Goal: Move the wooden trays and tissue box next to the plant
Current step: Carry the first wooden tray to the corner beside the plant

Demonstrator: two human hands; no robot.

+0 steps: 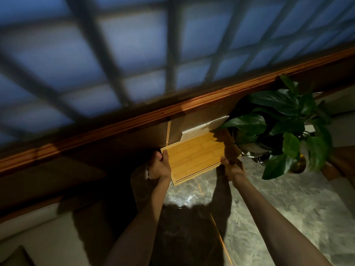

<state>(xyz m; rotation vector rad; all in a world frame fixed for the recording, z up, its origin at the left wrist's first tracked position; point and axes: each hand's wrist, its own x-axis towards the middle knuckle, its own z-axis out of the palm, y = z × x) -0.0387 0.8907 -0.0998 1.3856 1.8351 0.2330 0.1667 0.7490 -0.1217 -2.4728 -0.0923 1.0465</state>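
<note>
Surface (288, 208): marble-like top, running to the wooden window sill at its far edge.
Plant (284, 123): at the far right of the surface, leaves hanging over the tray corner.
Wooden tray (194, 156): at the far edge, just beside the plant; a white box-like thing (199, 129) stands behind it.
Handling: it looks stiff, light, smooth; best taken at the two short rims.
Left hand (159, 167): grip clenched on the left rim.
Right hand (231, 167): grip clenched on the near right corner.

A home, seemingly, at dusk: a gridded window (134, 54) with blue light above a wooden sill (119, 123), a marble-look ledge (278, 208), and a leafy potted plant (284, 127) in a brass pot (299, 166).
</note>
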